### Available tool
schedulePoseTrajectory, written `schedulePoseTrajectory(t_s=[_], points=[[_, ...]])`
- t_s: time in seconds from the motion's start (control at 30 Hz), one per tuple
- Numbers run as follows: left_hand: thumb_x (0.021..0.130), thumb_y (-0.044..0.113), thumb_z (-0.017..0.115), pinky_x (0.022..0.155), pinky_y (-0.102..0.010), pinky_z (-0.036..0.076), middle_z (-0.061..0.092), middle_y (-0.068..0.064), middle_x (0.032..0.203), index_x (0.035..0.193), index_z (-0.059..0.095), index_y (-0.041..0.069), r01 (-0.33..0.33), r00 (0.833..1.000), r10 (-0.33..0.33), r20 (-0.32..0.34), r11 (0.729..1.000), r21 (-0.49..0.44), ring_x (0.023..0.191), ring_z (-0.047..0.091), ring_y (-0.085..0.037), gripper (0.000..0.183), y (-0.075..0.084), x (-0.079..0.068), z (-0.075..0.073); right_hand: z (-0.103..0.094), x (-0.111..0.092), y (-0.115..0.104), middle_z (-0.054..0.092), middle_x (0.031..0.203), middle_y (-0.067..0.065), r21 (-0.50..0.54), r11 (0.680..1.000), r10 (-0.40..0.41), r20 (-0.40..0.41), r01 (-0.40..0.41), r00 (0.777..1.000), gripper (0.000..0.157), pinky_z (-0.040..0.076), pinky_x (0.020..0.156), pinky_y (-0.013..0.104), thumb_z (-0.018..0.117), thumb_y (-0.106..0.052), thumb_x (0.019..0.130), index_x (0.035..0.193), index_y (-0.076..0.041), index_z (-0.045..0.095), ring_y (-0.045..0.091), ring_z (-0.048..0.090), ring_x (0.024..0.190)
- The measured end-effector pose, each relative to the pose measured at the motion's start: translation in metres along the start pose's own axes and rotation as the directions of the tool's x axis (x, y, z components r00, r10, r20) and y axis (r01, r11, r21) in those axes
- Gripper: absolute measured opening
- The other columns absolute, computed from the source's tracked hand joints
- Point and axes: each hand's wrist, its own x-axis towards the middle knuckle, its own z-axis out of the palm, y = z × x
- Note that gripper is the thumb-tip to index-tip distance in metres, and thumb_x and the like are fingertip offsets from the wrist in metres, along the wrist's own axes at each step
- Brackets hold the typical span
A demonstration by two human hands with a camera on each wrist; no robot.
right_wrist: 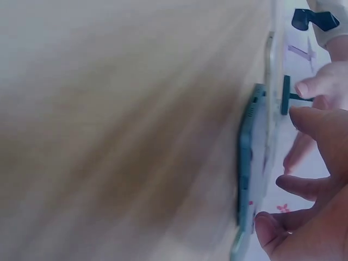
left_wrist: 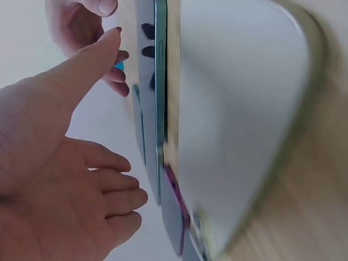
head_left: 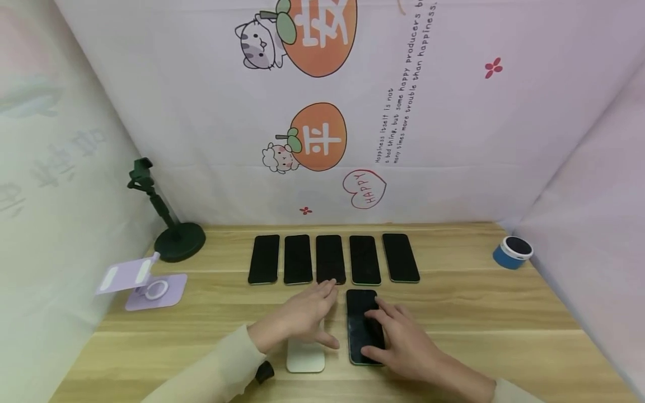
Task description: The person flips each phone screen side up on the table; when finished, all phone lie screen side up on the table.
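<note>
My left hand [head_left: 307,318], fingers extended and thumb apart, hovers over a pale phone [head_left: 305,359]. In the left wrist view that phone [left_wrist: 234,109] shows a light flat face, a yellow-green rim and a camera lens at its lower end. To its right lies a phone with a dark screen [head_left: 358,327] and a green edge. My right hand [head_left: 405,344] is over this phone's right side, thumb and fingers spread and slightly bent. The right wrist view shows its fingertips [right_wrist: 266,225] close above the phone's green frame [right_wrist: 246,157], with nothing gripped.
Several dark-screened phones [head_left: 330,257] lie in a row farther back. On the left are a dark green stand [head_left: 178,242] and a lilac folding phone stand [head_left: 171,296]. A small blue-and-white cylinder [head_left: 510,255] stands at the back right. A printed white cloth [head_left: 433,190] hangs behind.
</note>
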Motion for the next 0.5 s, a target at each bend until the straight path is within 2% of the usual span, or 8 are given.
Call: schedulePoseTrajectory(t_s=[0.1, 0.23, 0.33, 0.5], points=[[0.084, 0.055, 0.082, 0.134, -0.046, 0.021, 0.019, -0.018, 0.174, 0.162, 0.029, -0.001, 0.003, 1.000, -0.002, 0.022, 0.999, -0.032, 0.163, 0.021, -0.032, 0.109, -0.011, -0.009, -0.004, -0.001, 0.008, -0.008, 0.053, 0.158, 0.014, -0.024, 0.999, -0.033, -0.021, 0.033, 0.999, 0.064, 0.052, 0.106, 0.060, 0.085, -0.047, 0.083, 0.135, -0.017, 0.066, 0.035, 0.055, 0.132], [0.083, 0.049, 0.085, 0.135, -0.048, 0.018, 0.014, -0.019, 0.175, 0.163, 0.023, -0.003, 0.020, 0.999, -0.015, 0.052, 0.996, -0.085, 0.164, 0.017, -0.033, 0.114, -0.026, -0.021, -0.008, 0.001, 0.018, -0.019, 0.058, 0.154, 0.011, -0.053, 0.987, -0.150, 0.010, 0.150, 0.989, 0.065, 0.052, 0.107, 0.060, 0.084, -0.042, 0.085, 0.139, -0.013, 0.064, 0.034, 0.059, 0.131], [0.080, 0.049, 0.087, 0.135, -0.049, 0.017, 0.013, -0.021, 0.175, 0.163, 0.018, -0.004, 0.044, 0.997, -0.037, 0.066, 0.994, -0.104, 0.164, 0.015, -0.035, 0.121, -0.035, -0.030, -0.009, 0.006, 0.024, -0.028, 0.059, 0.154, 0.010, -0.096, 0.963, -0.247, 0.061, 0.252, 0.967, 0.070, 0.050, 0.110, 0.060, 0.082, -0.041, 0.087, 0.145, -0.009, 0.059, 0.033, 0.059, 0.137], [0.076, 0.049, 0.090, 0.134, -0.051, 0.017, 0.010, -0.024, 0.174, 0.163, 0.015, -0.006, 0.062, 0.993, -0.052, 0.103, 0.993, -0.097, 0.164, 0.013, -0.038, 0.127, -0.048, -0.044, -0.006, 0.018, 0.029, -0.042, 0.055, 0.158, 0.008, -0.179, 0.910, -0.349, 0.161, 0.375, 0.923, 0.075, 0.048, 0.113, 0.057, 0.079, -0.050, 0.089, 0.150, -0.014, 0.056, 0.031, 0.054, 0.145]])
